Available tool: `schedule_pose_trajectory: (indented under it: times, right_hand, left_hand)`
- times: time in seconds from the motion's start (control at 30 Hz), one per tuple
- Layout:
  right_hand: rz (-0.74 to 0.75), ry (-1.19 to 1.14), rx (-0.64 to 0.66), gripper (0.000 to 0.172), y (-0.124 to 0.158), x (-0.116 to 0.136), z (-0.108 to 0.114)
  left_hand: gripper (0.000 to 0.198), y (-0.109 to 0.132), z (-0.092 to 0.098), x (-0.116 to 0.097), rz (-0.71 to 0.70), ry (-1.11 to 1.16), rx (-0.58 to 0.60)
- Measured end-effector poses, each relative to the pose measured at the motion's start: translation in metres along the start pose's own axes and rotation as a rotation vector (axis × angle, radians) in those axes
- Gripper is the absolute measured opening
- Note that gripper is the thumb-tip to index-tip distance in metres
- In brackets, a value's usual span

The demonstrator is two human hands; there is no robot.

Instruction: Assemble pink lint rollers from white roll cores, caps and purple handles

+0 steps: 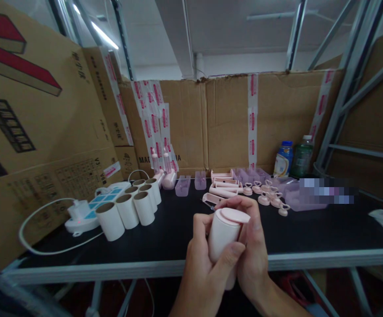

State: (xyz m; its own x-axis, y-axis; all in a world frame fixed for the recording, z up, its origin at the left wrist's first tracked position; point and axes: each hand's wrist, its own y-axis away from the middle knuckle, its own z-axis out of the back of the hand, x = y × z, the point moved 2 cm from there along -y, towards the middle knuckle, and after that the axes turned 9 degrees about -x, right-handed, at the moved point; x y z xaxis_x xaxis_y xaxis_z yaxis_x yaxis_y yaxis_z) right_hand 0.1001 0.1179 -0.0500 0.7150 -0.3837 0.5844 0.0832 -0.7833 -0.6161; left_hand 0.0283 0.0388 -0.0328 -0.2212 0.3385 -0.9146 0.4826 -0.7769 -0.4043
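Both my hands hold a white cylinder with a pink lid in front of the table's front edge. My left hand wraps around the cylinder's body, thumb across its front. My right hand grips it from the right, fingers curled over the pink lid at the top. Several open white tubes lie in a row on the black table to the left. Pink flat parts and small pink heart-shaped pieces lie further back.
A white power strip with a cable sits at the left. Two bottles stand at the back right. Cardboard boxes wall the back and left. Clear purple trays and a metal rack frame are also in view.
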Motion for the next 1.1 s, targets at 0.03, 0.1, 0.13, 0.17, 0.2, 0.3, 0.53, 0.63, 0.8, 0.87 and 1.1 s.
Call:
schedule_pose_trajectory:
  times: [0.03,0.1,0.13,0.17,0.2,0.3,0.53,0.63,0.8,0.87,1.1]
  right_hand:
    - [0.001,0.004,0.000,0.031,0.001,0.000,0.000]
    - [0.014,0.020,0.002,0.032,0.000,0.000,-0.002]
    - [0.025,0.036,0.001,0.034,-0.001,0.001,-0.003]
    - [0.038,0.051,-0.002,0.037,-0.003,0.003,-0.005]
    - [0.056,0.062,-0.010,0.042,-0.007,0.005,-0.007]
    - [0.101,0.075,-0.091,0.054,-0.025,0.014,-0.007]
    - [0.201,0.784,0.031,0.031,-0.072,0.010,0.028]
    - [0.254,1.203,0.290,0.024,-0.080,-0.014,0.048]
    - [0.219,1.432,0.463,0.028,-0.081,-0.047,0.073]
    - [0.208,1.492,0.478,0.027,-0.081,-0.052,0.079]
    - [0.185,1.554,0.480,0.028,-0.078,-0.051,0.081]
  left_hand:
    - [0.053,0.000,0.000,0.000,0.005,0.000,-0.002]
    - [0.051,0.000,0.001,-0.001,0.002,0.002,0.007]
    - [0.049,0.000,0.001,-0.002,-0.012,0.011,0.011]
    - [0.046,-0.002,0.003,-0.002,-0.032,0.026,0.002]
    - [0.044,-0.004,0.005,-0.003,-0.044,0.049,-0.027]
    - [0.046,-0.014,0.015,0.000,0.027,0.193,-0.216]
    - [0.045,-0.042,0.041,0.020,0.324,0.669,-0.429]
    - [0.033,-0.047,0.046,0.030,0.378,0.733,-0.484]
    - [0.030,-0.051,0.049,0.044,0.417,0.736,-0.530]
    - [0.030,-0.052,0.050,0.047,0.416,0.740,-0.526]
    - [0.028,-0.052,0.051,0.047,0.428,0.772,-0.531]
